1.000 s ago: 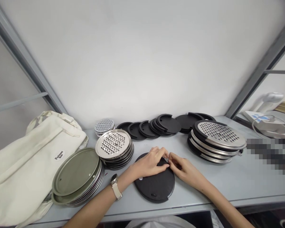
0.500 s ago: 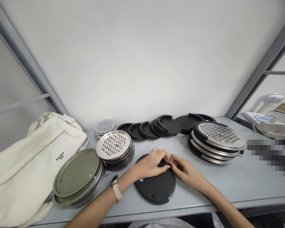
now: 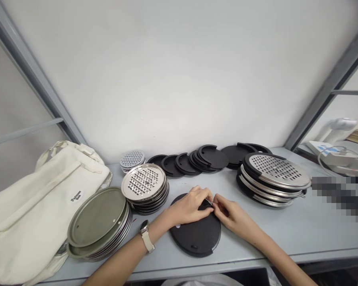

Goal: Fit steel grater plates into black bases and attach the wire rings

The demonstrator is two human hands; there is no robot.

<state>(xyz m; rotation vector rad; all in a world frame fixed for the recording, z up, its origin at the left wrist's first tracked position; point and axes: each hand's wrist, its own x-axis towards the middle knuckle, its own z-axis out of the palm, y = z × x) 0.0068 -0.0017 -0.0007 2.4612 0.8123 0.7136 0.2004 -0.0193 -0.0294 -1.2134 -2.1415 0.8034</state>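
Observation:
A black round disc [image 3: 197,234] lies flat on the grey table near its front edge. My left hand [image 3: 189,206] rests on the disc's far part, fingers curled. My right hand [image 3: 228,212] meets it from the right, at the disc's far right rim. Between the fingertips of both hands sits a small metal piece [image 3: 209,202], mostly hidden by the fingers. A watch is on my left wrist.
A stack of perforated steel discs [image 3: 143,182] and a stack of plain steel lids [image 3: 97,218] stand at left, beside a cream bag [image 3: 32,210]. Black notched discs [image 3: 209,157] line the wall. A stack of steel-and-black discs [image 3: 274,174] stands at right.
Both hands stay pinched together over the disc's far rim, with only slight finger movement. The view has shifted a little.

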